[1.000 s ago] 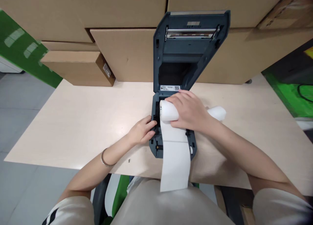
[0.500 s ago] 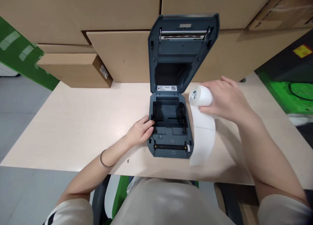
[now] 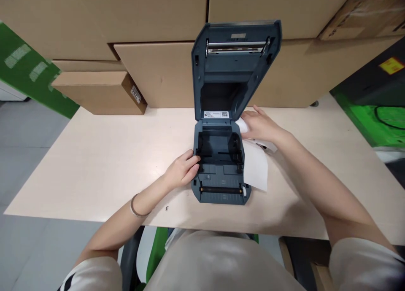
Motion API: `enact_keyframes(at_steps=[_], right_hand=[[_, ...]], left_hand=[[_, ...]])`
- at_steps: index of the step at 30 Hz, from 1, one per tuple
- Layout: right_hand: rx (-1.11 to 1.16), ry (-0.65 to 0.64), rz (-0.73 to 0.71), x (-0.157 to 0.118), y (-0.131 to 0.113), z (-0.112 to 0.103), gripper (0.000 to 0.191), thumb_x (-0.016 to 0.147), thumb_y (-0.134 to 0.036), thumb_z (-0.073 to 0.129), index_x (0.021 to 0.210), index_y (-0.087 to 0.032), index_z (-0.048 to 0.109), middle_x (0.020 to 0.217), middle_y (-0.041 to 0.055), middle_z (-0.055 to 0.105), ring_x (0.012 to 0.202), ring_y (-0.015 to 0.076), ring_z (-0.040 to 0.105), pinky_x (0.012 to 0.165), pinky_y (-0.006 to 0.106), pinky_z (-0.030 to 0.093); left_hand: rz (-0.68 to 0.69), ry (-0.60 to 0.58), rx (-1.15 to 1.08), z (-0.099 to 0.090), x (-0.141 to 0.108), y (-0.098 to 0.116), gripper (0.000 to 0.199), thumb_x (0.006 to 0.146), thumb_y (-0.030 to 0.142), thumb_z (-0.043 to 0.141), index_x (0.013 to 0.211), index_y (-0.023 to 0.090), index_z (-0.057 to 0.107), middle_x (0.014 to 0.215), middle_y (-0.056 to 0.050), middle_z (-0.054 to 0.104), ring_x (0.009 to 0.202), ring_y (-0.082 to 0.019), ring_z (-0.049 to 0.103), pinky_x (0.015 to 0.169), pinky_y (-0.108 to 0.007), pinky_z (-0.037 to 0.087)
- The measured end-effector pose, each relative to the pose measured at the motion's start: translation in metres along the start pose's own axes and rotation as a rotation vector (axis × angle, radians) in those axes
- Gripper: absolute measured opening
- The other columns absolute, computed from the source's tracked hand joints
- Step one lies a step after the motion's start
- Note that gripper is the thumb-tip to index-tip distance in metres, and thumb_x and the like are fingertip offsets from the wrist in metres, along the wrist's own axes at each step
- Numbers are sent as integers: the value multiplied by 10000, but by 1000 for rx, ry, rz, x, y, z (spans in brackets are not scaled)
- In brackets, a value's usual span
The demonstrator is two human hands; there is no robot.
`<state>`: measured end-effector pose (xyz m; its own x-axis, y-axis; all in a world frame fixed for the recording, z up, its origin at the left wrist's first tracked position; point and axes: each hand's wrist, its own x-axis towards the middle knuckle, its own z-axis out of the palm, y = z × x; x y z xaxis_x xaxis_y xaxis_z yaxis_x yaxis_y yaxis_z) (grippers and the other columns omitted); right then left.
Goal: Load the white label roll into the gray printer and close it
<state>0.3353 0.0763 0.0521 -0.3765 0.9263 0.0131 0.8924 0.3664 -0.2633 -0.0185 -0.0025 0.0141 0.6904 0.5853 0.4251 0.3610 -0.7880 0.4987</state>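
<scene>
Head view, the only one. Printer [image 3: 217, 173] open on the table [image 3: 126, 164], lid [image 3: 234, 71] raised, black roller [image 3: 221, 190] exposed near the front. From where I stand, left hand [image 3: 182, 168] is half closed, fingers bent, tips at the printer's left rim; cannot tell whether it grips or only rests there. Right hand [image 3: 259, 125] curls over a white paper roll [image 3: 242, 125], index finger lifted, just beside the printer's right rear corner; most of the roll is hidden. Loose paper strip [image 3: 255, 164] runs along the printer's right side. Another white piece [image 3: 268, 146] shows below the right wrist, too covered to identify.

Judgement: step in hand looks like handling the roll outside the open printer. Next move calls for a sure hold and a strip kept from snagging.
</scene>
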Motion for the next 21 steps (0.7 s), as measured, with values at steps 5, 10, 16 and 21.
enact_keyframes(at_steps=[5, 10, 16, 21], right_hand=[[168, 112, 174, -36, 39, -26, 606, 939, -436, 549, 1470, -145, 557, 1434, 232, 631, 1240, 289, 657, 1056, 443, 525], [340, -31, 313, -72, 82, -44, 353, 932, -374, 556, 1154, -167, 736, 1149, 196, 765, 946, 214, 740, 795, 317, 567], [562, -356, 196, -95, 75, -41, 359, 889, -330, 674, 1231, -254, 749, 1220, 126, 770, 1027, 228, 765, 801, 291, 609], [553, -278, 263, -108, 65, -24, 415, 839, -430, 772, 1215, -267, 706, 1184, 129, 765, 993, 250, 759, 792, 330, 618]], left_hand=[[5, 2, -7, 0, 1, 0, 363, 1117, 388, 283, 1025, 206, 584, 825, -10, 454, 718, -191, 495, 644, -319, 472], [14, 14, -18, 1, 1, 1, 355, 1117, 379, 289, 1032, 201, 584, 828, -8, 452, 715, -189, 499, 643, -317, 472], [-18, -8, -37, 1, -1, -1, 361, 1106, 384, 298, 1071, 198, 605, 850, -20, 464, 728, -199, 498, 660, -335, 486], [-5, -5, -17, 0, 0, -1, 376, 1112, 390, 279, 1060, 200, 600, 828, -13, 448, 714, -195, 498, 639, -330, 480]])
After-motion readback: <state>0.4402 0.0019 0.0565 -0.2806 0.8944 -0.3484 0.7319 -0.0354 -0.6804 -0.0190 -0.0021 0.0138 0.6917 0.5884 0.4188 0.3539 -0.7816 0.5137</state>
